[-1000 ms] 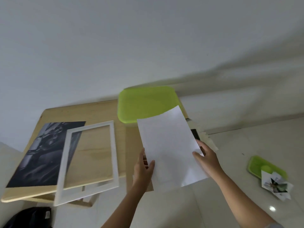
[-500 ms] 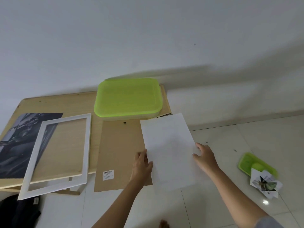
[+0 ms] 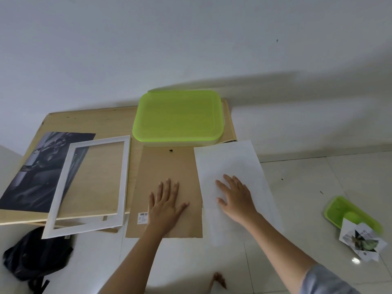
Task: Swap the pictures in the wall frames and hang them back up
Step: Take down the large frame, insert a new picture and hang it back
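Lying flat under spread fingers, the white sheet [image 3: 233, 166] bears the right hand [image 3: 235, 198], the brown backing board [image 3: 165, 166] the left hand [image 3: 166, 205].

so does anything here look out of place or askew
Yes. The white frame lies tilted, its lower end hanging past the wooden table edge. The brown backing board and white sheet overhang too. A crumpled printed paper sits on the floor.

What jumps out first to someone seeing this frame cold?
The bright lime-green plastic lid at the back of the wooden table, then the two flat hands: the left hand on the brown cardboard backing board, the right hand on the white paper sheet. To the left lies an empty white picture frame.
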Action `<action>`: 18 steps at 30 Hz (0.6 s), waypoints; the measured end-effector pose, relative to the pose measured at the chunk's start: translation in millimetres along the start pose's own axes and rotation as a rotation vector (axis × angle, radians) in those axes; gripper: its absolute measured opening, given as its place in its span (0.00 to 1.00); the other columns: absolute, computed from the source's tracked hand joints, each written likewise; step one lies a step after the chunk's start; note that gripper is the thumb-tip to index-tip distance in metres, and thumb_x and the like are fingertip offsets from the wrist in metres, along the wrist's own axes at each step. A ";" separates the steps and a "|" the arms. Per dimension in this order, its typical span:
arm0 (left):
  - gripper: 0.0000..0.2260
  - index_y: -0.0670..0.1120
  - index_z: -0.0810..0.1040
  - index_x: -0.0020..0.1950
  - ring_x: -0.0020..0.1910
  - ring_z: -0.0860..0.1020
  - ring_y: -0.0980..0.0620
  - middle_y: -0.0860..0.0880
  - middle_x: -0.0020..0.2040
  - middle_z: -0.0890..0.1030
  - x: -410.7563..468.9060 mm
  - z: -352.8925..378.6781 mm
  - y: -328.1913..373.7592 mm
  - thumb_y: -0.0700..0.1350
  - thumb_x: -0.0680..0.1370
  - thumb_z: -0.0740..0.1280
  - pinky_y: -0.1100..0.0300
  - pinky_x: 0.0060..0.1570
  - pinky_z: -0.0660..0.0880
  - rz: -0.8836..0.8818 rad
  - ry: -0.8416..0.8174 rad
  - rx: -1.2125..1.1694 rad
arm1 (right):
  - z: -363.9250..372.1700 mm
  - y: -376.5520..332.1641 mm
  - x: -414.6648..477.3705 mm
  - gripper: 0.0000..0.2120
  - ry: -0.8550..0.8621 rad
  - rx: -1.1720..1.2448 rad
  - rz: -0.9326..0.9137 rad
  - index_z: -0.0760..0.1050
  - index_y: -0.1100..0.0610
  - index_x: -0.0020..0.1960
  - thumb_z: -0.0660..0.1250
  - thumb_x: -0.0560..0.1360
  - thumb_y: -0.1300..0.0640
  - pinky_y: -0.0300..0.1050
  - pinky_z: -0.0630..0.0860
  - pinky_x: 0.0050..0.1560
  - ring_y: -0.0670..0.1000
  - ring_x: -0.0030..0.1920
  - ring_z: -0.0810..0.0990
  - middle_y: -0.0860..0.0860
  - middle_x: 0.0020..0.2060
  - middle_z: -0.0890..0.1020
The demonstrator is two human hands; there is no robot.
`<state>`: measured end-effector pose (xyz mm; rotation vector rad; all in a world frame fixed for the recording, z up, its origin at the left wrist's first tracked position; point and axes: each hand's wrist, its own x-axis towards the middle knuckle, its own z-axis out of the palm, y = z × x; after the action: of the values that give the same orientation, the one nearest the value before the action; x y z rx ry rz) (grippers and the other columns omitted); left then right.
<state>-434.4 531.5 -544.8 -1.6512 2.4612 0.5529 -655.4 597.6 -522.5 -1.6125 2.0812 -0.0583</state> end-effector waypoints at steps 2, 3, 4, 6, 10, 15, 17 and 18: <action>0.44 0.56 0.31 0.71 0.74 0.35 0.51 0.54 0.74 0.33 -1.0 -2.7 -5.7 0.76 0.59 0.24 0.46 0.72 0.37 0.000 -0.013 -0.002 | -0.4 3.7 1.7 0.25 0.012 0.001 0.009 0.54 0.45 0.74 0.55 0.79 0.47 0.57 0.47 0.73 0.51 0.76 0.45 0.46 0.76 0.49; 0.44 0.56 0.31 0.71 0.75 0.36 0.51 0.54 0.74 0.33 -1.2 -3.8 -8.0 0.76 0.59 0.24 0.46 0.72 0.38 0.001 -0.018 -0.001 | -0.6 3.9 2.8 0.25 0.019 0.006 0.018 0.55 0.45 0.74 0.55 0.78 0.47 0.59 0.47 0.73 0.51 0.76 0.45 0.46 0.76 0.50; 0.44 0.56 0.31 0.71 0.75 0.36 0.51 0.54 0.75 0.34 -1.1 -4.8 -9.5 0.76 0.59 0.24 0.46 0.72 0.38 0.002 -0.023 0.002 | -0.9 3.4 3.6 0.24 0.027 0.007 0.026 0.56 0.45 0.73 0.55 0.78 0.47 0.60 0.47 0.73 0.51 0.76 0.45 0.45 0.75 0.51; 0.45 0.56 0.31 0.71 0.75 0.37 0.51 0.53 0.75 0.35 -1.3 -5.5 -11.2 0.76 0.58 0.24 0.47 0.72 0.38 -0.002 -0.018 0.006 | -1.0 0.8 4.8 0.23 0.039 0.016 0.038 0.57 0.45 0.72 0.55 0.78 0.47 0.62 0.47 0.72 0.51 0.76 0.46 0.46 0.75 0.52; 0.48 0.56 0.34 0.74 0.76 0.37 0.50 0.53 0.76 0.36 -1.0 -8.2 -14.0 0.76 0.57 0.23 0.46 0.72 0.39 0.001 -0.030 0.034 | -2.5 -6.6 6.6 0.21 0.048 0.033 0.070 0.60 0.46 0.70 0.56 0.78 0.49 0.64 0.49 0.71 0.52 0.75 0.48 0.46 0.74 0.54; 0.33 0.55 0.46 0.76 0.76 0.42 0.49 0.52 0.78 0.42 0.0 -23.1 -14.5 0.67 0.76 0.49 0.46 0.73 0.45 0.008 -0.075 0.015 | -6.7 -19.3 9.4 0.20 0.053 0.041 0.127 0.62 0.47 0.68 0.59 0.76 0.51 0.59 0.55 0.71 0.52 0.74 0.53 0.48 0.73 0.58; 0.29 0.54 0.51 0.75 0.76 0.47 0.49 0.52 0.77 0.47 3.1 -32.2 -18.4 0.61 0.77 0.56 0.46 0.72 0.50 0.042 -0.077 -0.019 | -9.1 -26.7 10.9 0.20 0.049 0.017 0.162 0.63 0.49 0.68 0.59 0.76 0.52 0.57 0.56 0.71 0.52 0.73 0.54 0.49 0.72 0.59; 0.27 0.53 0.55 0.75 0.75 0.50 0.49 0.51 0.77 0.50 5.4 -37.3 -22.7 0.58 0.78 0.57 0.46 0.71 0.53 0.066 -0.091 -0.055 | -10.2 -32.6 12.1 0.20 0.049 0.000 0.182 0.63 0.50 0.68 0.59 0.77 0.53 0.56 0.56 0.71 0.53 0.73 0.55 0.50 0.72 0.59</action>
<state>-412.1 505.5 -517.1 -1.5330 2.4633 0.6945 -632.5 574.1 -507.2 -1.4277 2.2562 -0.0362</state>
